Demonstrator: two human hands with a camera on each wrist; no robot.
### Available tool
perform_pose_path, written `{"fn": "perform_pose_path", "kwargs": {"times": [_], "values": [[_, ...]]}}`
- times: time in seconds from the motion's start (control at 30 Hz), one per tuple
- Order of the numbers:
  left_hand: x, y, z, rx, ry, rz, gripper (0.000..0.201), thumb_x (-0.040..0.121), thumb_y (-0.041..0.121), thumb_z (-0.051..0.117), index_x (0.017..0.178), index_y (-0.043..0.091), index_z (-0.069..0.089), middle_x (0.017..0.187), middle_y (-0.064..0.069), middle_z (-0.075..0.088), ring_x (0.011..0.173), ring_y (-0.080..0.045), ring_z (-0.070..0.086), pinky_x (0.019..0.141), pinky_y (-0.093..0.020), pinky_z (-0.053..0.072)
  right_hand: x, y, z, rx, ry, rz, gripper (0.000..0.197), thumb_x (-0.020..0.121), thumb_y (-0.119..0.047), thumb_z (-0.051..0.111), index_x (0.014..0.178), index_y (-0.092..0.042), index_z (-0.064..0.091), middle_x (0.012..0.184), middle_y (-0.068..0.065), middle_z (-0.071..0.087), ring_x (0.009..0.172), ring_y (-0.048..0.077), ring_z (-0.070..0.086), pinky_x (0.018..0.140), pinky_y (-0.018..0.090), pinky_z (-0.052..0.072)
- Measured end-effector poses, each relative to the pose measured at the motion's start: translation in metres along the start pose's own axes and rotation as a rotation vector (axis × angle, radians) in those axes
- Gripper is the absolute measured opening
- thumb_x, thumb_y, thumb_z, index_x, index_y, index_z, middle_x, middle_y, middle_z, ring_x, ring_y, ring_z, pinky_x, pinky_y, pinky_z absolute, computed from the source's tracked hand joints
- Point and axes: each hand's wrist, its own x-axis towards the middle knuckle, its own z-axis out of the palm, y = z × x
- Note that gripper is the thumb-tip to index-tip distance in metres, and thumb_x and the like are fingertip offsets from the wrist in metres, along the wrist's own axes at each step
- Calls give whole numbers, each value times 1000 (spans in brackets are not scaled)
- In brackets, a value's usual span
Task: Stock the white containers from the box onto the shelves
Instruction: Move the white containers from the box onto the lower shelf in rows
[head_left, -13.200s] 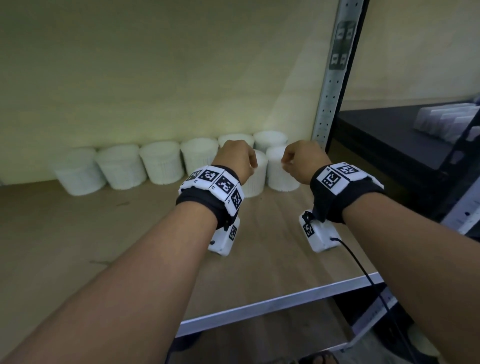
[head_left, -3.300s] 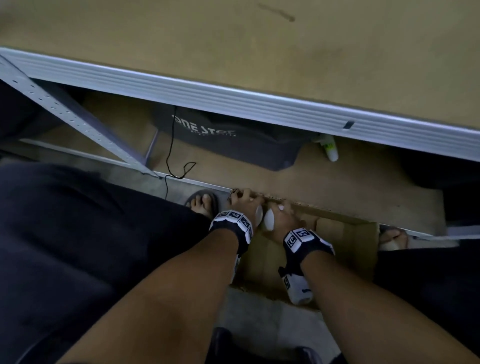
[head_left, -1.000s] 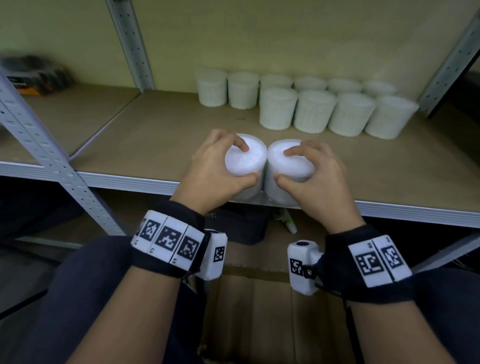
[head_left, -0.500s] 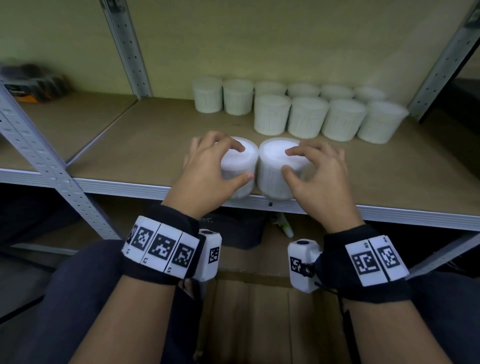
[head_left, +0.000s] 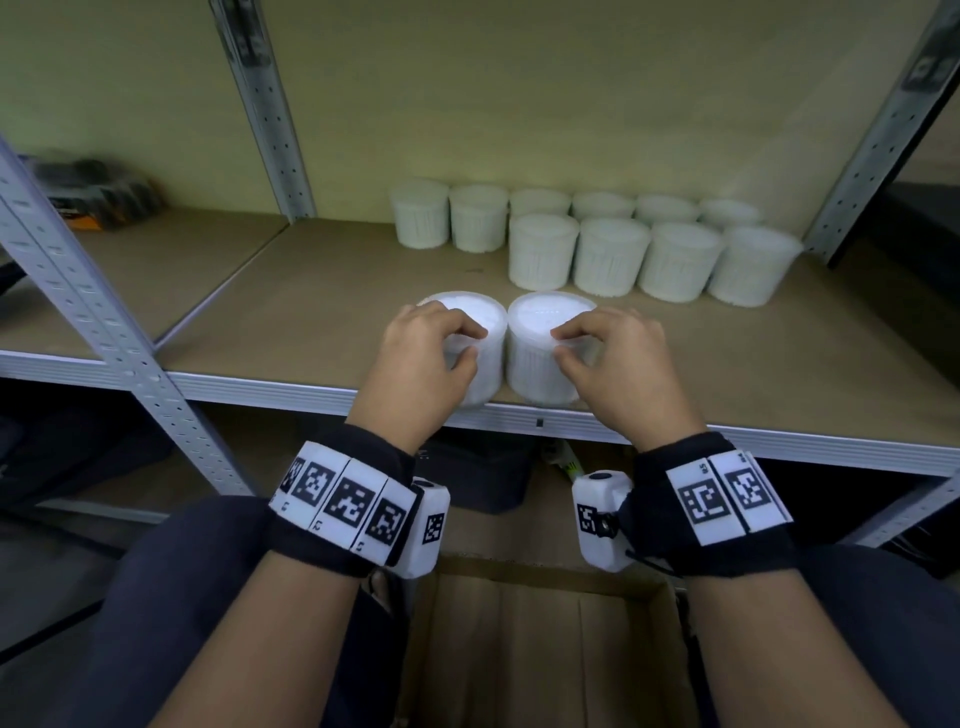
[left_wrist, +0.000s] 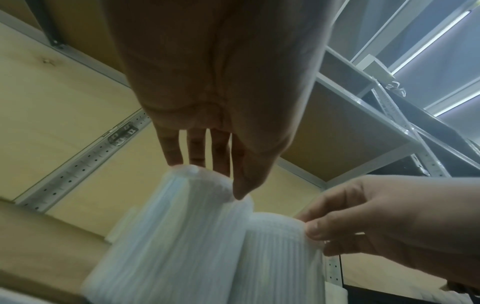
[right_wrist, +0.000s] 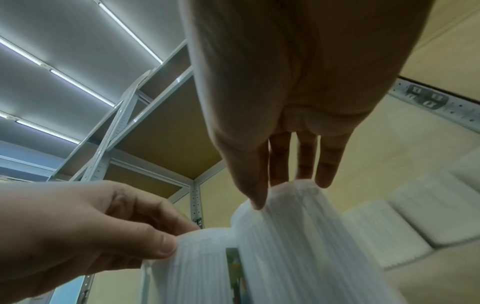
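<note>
Ribbed white tubs now set on fibreboard shelf — fingertips resting atop

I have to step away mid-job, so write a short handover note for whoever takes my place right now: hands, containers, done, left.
Left hand: fingertips grip the top rim of the left container.
Right hand: grips the top rim of the right container the same way.
Both containers stand side by side, touching, at the front edge of the shelf.
Done: ten containers stand in two rows at the back right.
Left: release these two, probably push them back toward the rows. The box sits below; no containers show in its visible part.
</note>
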Motion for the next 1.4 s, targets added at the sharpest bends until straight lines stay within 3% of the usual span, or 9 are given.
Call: {"fn": "perform_pose_path", "kwargs": {"times": [0.07, 0.33, 0.47, 0.63, 0.83, 1.17, 1.4], "values": [[7, -4, -2, 19, -8, -23, 19, 87, 17, 61, 102, 23, 70, 104, 7, 67, 108, -12, 52, 82, -3, 20, 10, -4, 5, 38, -6, 3, 19, 86, -19, 65, 104, -17, 74, 110, 0, 70, 115, 18, 56, 96, 20, 38], [49, -40, -8, 61, -75, -129, 19, 87, 18, 63, 103, 21, 72, 115, 4, 68, 116, -14, 56, 93, -17, 34, 64, -22, 28, 106, -118, 72, 21, 85, -14, 67, 104, -12, 74, 116, 5, 69, 115, 17, 60, 90, 15, 36], [75, -56, -8, 62, -109, -169, 20, 87, 16, 63, 104, 22, 73, 117, 3, 68, 115, -14, 58, 97, -19, 38, 99, -28, 40, 101, -164, 95, 22, 84, -12, 65, 103, -11, 75, 114, 6, 71, 109, 19, 63, 90, 18, 42], [108, -74, -3, 54, -126, -215, 20, 88, 13, 63, 104, 19, 73, 115, 1, 69, 109, -13, 62, 90, -16, 39, 135, -33, 55, 54, -202, 65, 19, 87, -10, 64, 103, -8, 74, 115, 8, 68, 109, 22, 62, 97, 28, 49], [142, -91, 4, 67, -122, -224, 19, 88, 10, 62, 102, 16, 73, 112, -2, 70, 108, -16, 63, 93, -20, 43, 169, -38, 72, -49, -202, 36, 18, 88, -9, 58, 100, -11, 72, 114, 9, 67, 107, 27, 61, 92, 31, 49], [182, -107, 9, 40, -173, -249, 18, 88, 8, 62, 103, 11, 73, 115, -5, 68, 110, -17, 62, 85, -15, 39, 206, -36, 87, -142, -224, 13, 22, 90, -5, 54, 105, -10, 70, 115, 12, 66, 106, 30, 62, 84, 30, 47], [199, -116, 15, 25, -185, -245, 18, 88, 8, 63, 103, 12, 72, 118, -5, 67, 111, -18, 60, 86, -17, 38, 215, -31, 92, -159, -205, -29, 23, 91, -3, 52, 105, -8, 69, 111, 12, 66, 102, 29, 63, 83, 30, 49]]}}
